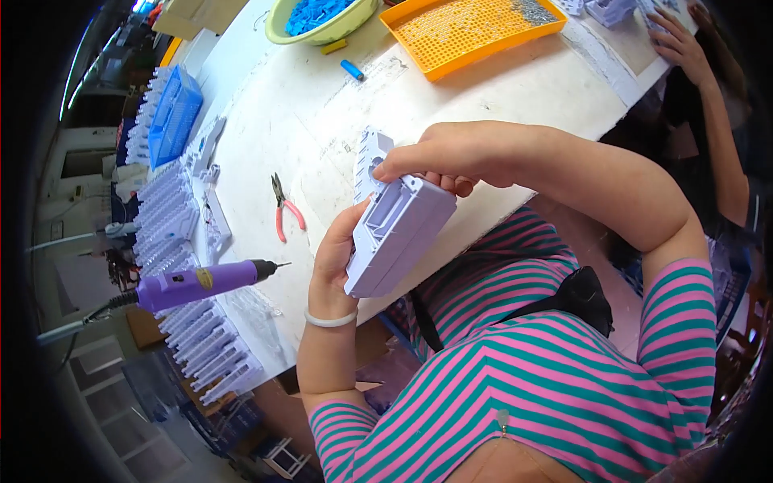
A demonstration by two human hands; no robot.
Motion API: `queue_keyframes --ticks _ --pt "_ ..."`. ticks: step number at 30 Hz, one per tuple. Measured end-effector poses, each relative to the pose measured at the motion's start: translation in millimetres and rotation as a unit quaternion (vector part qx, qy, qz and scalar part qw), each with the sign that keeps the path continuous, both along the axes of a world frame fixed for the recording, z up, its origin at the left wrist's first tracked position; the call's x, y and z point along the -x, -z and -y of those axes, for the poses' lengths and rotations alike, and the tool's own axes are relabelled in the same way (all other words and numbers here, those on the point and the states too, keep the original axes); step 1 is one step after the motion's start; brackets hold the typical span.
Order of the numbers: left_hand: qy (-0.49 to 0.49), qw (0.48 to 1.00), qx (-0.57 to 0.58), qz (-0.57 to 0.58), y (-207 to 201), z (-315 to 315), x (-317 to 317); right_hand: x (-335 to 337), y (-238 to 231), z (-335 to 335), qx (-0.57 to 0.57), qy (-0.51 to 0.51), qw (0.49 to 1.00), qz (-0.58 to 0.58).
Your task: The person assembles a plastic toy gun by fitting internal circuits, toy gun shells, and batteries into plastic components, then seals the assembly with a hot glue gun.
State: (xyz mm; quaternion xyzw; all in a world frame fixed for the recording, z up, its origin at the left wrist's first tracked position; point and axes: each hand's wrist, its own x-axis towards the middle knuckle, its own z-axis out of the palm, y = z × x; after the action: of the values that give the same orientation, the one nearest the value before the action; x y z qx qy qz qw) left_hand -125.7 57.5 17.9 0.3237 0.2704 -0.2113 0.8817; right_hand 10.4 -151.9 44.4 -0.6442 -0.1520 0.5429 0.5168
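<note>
Between my two hands is a pale lavender plastic housing [407,233], held tilted over the near edge of the white table. My left hand [334,241] grips its lower left side, the fingers mostly hidden behind it. My right hand [435,157] wraps round the upper end, thumb pressing near a round recess. A toothed lavender strip [366,149] sticks out beyond that thumb; whether it is joined to the housing I cannot tell. Left of my hands lie pliers [283,209] with pink handles. Beside my left wrist hangs a purple electric screwdriver [205,285], its bit pointing right.
Rows of lavender toothed parts [165,217] line the table's left edge, by a blue basket [175,113]. At the far side stand a green bowl [322,34] of blue pieces and an orange tray [475,36] of small metal parts. Another person's hand [680,44] works at far right.
</note>
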Motion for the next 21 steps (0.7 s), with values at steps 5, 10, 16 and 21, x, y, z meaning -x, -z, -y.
queue_keyframes --ticks 5,10,16,21 --pt "-0.033 0.999 -0.017 0.015 2.6 1.3 3.3 -1.1 -18.5 0.3 0.003 -0.007 1.0 0.008" --pt "-0.016 0.997 -0.045 0.066 16.9 -10.2 -4.0 -16.7 2.8 -10.4 0.011 -0.019 1.0 -0.001" --pt "0.02 0.736 -0.603 0.307 -9.6 0.0 8.1 -16.3 12.7 5.3 0.045 -0.004 0.997 0.07" --pt "0.105 0.615 -0.691 0.364 -7.1 38.0 23.0 -10.4 9.1 8.8 0.103 -0.021 0.979 0.173"
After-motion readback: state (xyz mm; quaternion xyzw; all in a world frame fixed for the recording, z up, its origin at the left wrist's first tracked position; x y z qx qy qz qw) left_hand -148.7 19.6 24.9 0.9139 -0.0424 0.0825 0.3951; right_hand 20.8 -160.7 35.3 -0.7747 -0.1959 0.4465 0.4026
